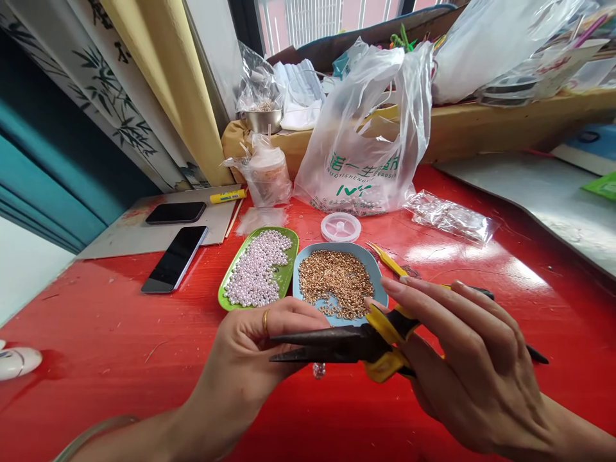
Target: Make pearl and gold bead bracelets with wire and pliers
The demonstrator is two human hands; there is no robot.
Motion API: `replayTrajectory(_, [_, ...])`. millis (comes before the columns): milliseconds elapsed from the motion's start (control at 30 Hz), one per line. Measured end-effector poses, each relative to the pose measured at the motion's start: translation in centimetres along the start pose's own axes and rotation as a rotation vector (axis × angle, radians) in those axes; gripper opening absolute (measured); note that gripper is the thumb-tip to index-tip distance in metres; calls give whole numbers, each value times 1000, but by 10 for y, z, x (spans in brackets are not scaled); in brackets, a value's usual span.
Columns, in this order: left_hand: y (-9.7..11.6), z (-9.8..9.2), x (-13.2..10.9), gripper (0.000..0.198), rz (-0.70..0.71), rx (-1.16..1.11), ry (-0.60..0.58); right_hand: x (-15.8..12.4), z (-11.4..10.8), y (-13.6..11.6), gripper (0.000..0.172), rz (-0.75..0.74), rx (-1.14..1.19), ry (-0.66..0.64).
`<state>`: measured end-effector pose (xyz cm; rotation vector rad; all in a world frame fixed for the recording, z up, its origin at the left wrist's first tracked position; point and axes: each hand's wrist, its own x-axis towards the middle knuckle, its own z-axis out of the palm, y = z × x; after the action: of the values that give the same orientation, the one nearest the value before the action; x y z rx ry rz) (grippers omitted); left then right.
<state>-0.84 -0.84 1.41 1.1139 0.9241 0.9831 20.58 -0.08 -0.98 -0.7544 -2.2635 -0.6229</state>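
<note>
My right hand point(474, 350) holds needle-nose pliers point(346, 343) with dark jaws and yellow handles. The jaws point left, a little apart, and lie across my left fingers in this view. My left hand point(260, 350), with a gold ring on one finger, is closed in a pinch. Below its fingertips hangs a small beaded piece point(318, 370); the rest of it is hidden behind the fingers and pliers. Just beyond the hands are a green tray point(222, 296) of pale pink beads point(260, 269) and a blue tray point(380, 282) of small gold-coloured rings point(337, 279).
Yellow tweezers point(389, 260) lie right of the blue tray. Behind the trays are a round plastic lid point(341, 227), a plastic bag point(360, 154) and a clear packet point(450, 216). Two phones point(176, 260) lie at left. A dark pointed tip point(538, 356) shows beyond my right hand.
</note>
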Motion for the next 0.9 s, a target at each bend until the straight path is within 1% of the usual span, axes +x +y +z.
replayTrajectory(167, [-1,-1,-3,6,12,5,16,0,0,0,23,19,29,10])
replayTrajectory(233, [0,-3,-2,8,40,17,19,0,1,0,24,19,19,23])
replayTrajectory(400, [5,-4,0,26,221,209,67,-1,1,-1,24,47,38,27])
replayTrajectory(467, [8,-4,0,30,287,277,69,-3,1,-3,25,59,69,28])
replayTrajectory(600, [9,-2,-2,27,346,319,47,-6,1,-6,25,82,84,23])
replayTrajectory(700, [7,-1,-2,23,352,316,37,-7,2,-7,24,92,69,25])
replayTrajectory(900, [4,0,0,16,340,315,25,-6,3,-7,18,55,18,61])
